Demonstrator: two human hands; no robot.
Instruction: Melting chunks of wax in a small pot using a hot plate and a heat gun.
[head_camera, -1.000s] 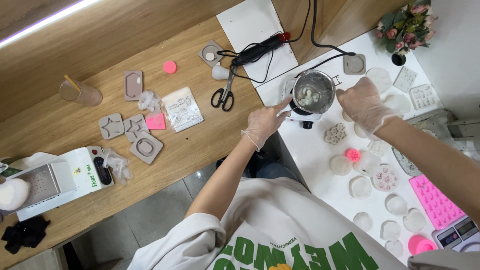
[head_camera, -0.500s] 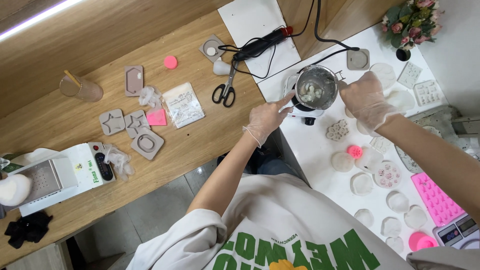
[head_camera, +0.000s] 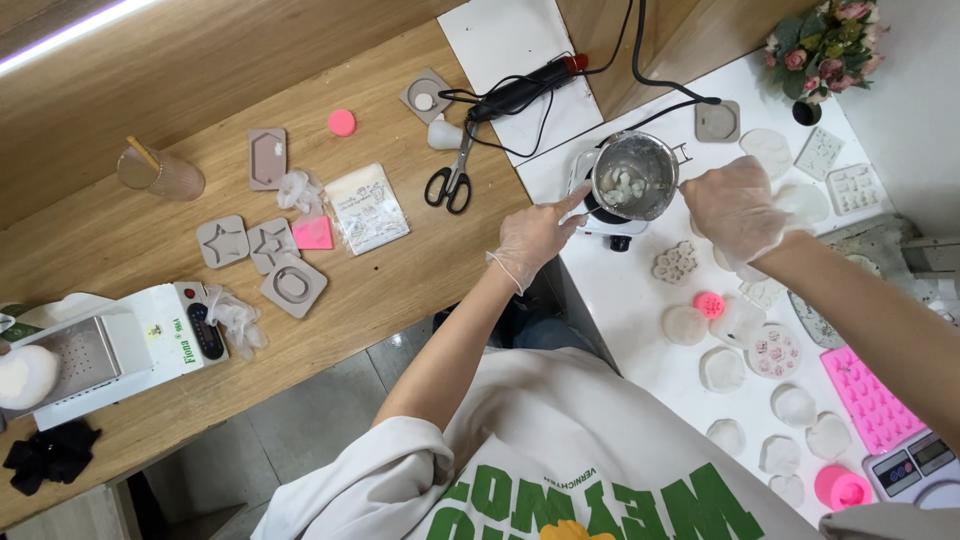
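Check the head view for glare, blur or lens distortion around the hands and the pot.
Head view: even, soft light with faint shadows; the left hand, right hand and metal pot are sharp, with only mild sheen on the pot's rim. A bright light strip blows out top left. Wide-angle bending curves the wooden table edges.

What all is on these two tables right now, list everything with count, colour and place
metal pot: one, silver, white lumps inside, on small white heater
scissors: one, black handles, wooden table
grey moulds: five, wooden table left and top
pink round piece: one, wooden table top
plastic cup: one, clear, stick inside, far left
white machine: one, wooden table's left edge
pink mould tray: one, white table right
flowers: one bunch, pink, top right
left hand: gloved, finger at heater
right hand: gloved, at pot's handle side
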